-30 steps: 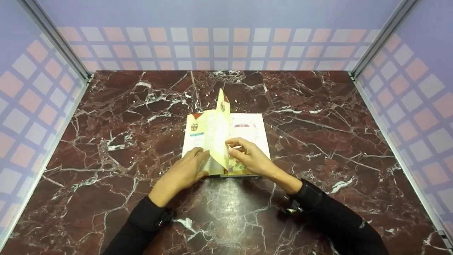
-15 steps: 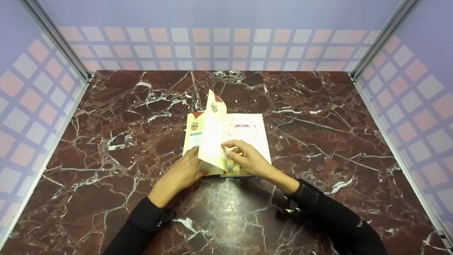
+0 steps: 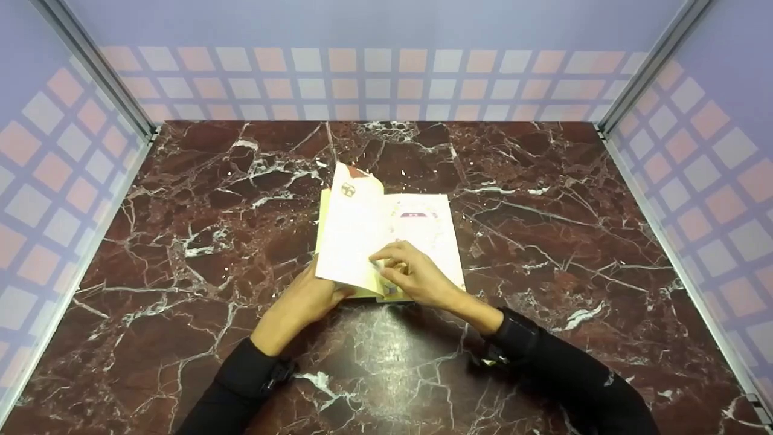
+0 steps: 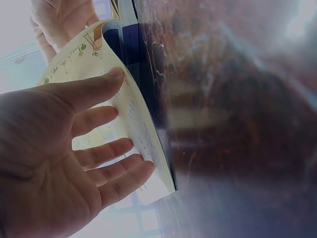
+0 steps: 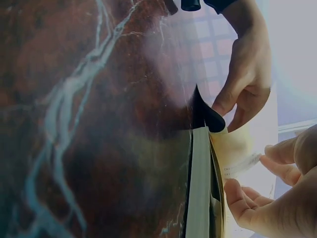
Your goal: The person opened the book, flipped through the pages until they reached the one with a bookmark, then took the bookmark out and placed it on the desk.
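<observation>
An open book (image 3: 432,232) lies on the marbled table, its right page flat. One leaf (image 3: 351,226) stands raised and leans over the left page. My left hand (image 3: 301,302) rests on the left page with its fingertips beneath that leaf; in the left wrist view the left hand (image 4: 84,148) has its fingers extended against the printed page. Near the spine, my right hand (image 3: 420,279) touches the leaf's near side with bent, unclosed fingers. In the right wrist view, the right hand (image 5: 277,193) has thumb and fingers apart beside the pale page.
The dark red marbled table (image 3: 211,229) surrounds the book. Purple panels with pink and white squares (image 3: 377,84) stand behind it and at both sides, joined by grey metal corner posts (image 3: 96,66). Both forearms wear black sleeves.
The raised leaf has swung left from near upright and now covers most of the left page and my left fingertips. My right hand has moved slightly left with it; the left hand stays put.
</observation>
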Tool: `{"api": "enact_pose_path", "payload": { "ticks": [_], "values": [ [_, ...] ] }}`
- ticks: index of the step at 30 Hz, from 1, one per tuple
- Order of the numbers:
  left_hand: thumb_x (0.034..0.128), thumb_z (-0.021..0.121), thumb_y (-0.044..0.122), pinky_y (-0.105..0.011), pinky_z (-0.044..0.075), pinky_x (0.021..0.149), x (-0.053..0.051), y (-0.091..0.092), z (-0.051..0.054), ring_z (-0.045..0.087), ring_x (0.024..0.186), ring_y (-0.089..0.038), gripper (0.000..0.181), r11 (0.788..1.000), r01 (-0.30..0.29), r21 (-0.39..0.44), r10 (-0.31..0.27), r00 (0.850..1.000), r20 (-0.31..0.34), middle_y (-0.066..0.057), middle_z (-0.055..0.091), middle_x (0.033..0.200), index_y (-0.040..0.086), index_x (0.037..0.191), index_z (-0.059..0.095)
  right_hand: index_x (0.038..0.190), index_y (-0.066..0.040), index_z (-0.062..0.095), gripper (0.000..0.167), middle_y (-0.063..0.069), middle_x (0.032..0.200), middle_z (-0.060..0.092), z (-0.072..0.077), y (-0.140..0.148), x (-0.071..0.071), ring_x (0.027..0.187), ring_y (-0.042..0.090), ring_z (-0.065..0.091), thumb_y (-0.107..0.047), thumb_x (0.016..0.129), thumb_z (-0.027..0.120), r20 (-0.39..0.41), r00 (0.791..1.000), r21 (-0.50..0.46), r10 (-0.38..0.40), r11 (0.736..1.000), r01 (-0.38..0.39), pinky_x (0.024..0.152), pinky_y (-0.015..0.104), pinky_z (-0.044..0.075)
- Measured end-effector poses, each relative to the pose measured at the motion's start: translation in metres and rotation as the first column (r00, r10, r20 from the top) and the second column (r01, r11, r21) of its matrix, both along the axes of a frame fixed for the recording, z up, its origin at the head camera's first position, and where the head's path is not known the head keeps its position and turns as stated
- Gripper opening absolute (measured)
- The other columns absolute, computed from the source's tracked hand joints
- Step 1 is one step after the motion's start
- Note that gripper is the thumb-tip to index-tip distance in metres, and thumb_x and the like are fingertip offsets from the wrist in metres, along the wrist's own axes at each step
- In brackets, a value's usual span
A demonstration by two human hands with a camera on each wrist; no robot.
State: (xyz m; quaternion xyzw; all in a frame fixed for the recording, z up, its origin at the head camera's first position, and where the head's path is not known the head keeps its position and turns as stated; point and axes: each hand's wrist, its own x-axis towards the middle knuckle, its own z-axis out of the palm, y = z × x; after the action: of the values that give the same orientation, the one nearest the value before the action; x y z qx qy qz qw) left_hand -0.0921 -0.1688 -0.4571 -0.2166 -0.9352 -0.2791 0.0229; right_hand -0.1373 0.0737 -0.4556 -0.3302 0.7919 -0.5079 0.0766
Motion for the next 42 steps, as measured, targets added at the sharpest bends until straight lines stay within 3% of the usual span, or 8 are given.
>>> {"api": "enact_pose_path", "payload": {
  "ticks": [5,12,22,26,29,32,37,42],
  "values": [
    [0.0902,0.079,0.013,-0.057,0.039,0.116,0.001,-0.002,0.000,0.043,0.139,-0.049,0.066,1.000,-0.004,0.004,0.004,1.000,0.001,-0.037,0.039,0.151,-0.002,0.146,0.049,0.121,0.000,0.072,0.027,0.021,0.128,0.058,-0.003,-0.001,0.001,0.102,0.032,0.065,0.003,0.095,0.065,-0.030,1.000,0.024,0.008,1.000,-0.007,0.088,0.035,0.061],
    [0.0904,0.079,0.015,-0.059,0.039,0.116,0.007,-0.006,0.003,0.040,0.141,-0.049,0.063,1.000,-0.019,-0.024,0.020,0.999,0.028,-0.036,0.034,0.156,0.004,0.147,0.053,0.118,0.000,0.074,0.023,0.021,0.135,0.056,-0.004,-0.001,0.004,0.087,0.020,0.062,-0.001,0.097,0.064,-0.050,0.999,0.065,0.017,0.998,-0.014,0.078,0.030,0.059],
    [0.0861,0.081,0.005,-0.060,0.039,0.116,0.011,-0.014,0.005,0.047,0.134,-0.049,0.063,1.000,-0.012,-0.018,0.011,0.998,-0.069,-0.035,0.048,0.145,0.002,0.143,0.054,0.116,-0.002,0.076,0.023,0.018,0.137,0.053,-0.005,-0.003,0.005,0.081,0.012,0.060,0.001,0.095,0.066,-0.067,0.997,0.098,0.031,0.995,-0.024,0.073,0.025,0.057],
    [0.0860,0.082,0.007,-0.058,0.048,0.107,0.011,-0.016,0.008,0.054,0.124,-0.045,0.059,0.997,-0.056,-0.056,0.050,0.994,-0.098,-0.029,0.055,0.137,0.003,0.139,0.058,0.115,-0.002,0.076,0.023,0.019,0.137,0.051,-0.005,-0.004,0.006,0.078,0.011,0.057,0.001,0.094,0.068,-0.087,0.995,0.105,0.041,0.994,-0.032,0.070,0.024,0.057],
    [0.0862,0.083,0.008,-0.054,0.057,0.091,0.011,-0.017,0.010,0.058,0.108,-0.039,0.045,0.989,-0.116,-0.089,0.105,0.988,-0.117,-0.023,0.060,0.121,0.003,0.127,0.065,0.115,-0.002,0.075,0.022,0.019,0.137,0.050,-0.006,-0.004,0.007,0.076,0.009,0.056,0.000,0.094,0.069,-0.122,0.991,0.125,0.048,0.992,-0.032,0.069,0.024,0.058],
    [0.0848,0.083,0.005,-0.051,0.058,0.081,0.011,-0.019,0.013,0.058,0.099,-0.035,0.033,0.980,-0.171,-0.099,0.157,0.979,-0.132,-0.018,0.060,0.110,0.001,0.114,0.068,0.116,-0.004,0.075,0.021,0.018,0.137,0.050,-0.007,-0.004,0.008,0.074,0.007,0.056,-0.002,0.095,0.069,-0.167,0.985,0.158,0.049,0.987,-0.022,0.069,0.023,0.057],
    [0.0813,0.081,-0.003,-0.052,0.059,0.079,0.012,-0.024,0.015,0.060,0.100,-0.036,0.028,0.970,-0.226,-0.095,0.213,0.969,-0.128,-0.017,0.062,0.108,-0.003,0.107,0.069,0.116,-0.004,0.075,0.021,0.017,0.137,0.050,-0.008,-0.006,0.010,0.070,0.006,0.055,-0.003,0.096,0.069,-0.206,0.977,0.179,0.051,0.984,-0.014,0.066,0.022,0.056],
    [0.0821,0.076,-0.005,-0.056,0.060,0.075,0.013,-0.029,0.019,0.062,0.101,-0.036,0.029,0.956,-0.273,-0.107,0.262,0.959,-0.109,-0.017,0.063,0.110,-0.001,0.110,0.070,0.116,-0.004,0.076,0.022,0.017,0.136,0.050,-0.010,-0.007,0.009,0.071,0.007,0.058,-0.001,0.096,0.068,-0.205,0.977,0.179,0.054,0.984,-0.017,0.067,0.021,0.057]
  ]
}}
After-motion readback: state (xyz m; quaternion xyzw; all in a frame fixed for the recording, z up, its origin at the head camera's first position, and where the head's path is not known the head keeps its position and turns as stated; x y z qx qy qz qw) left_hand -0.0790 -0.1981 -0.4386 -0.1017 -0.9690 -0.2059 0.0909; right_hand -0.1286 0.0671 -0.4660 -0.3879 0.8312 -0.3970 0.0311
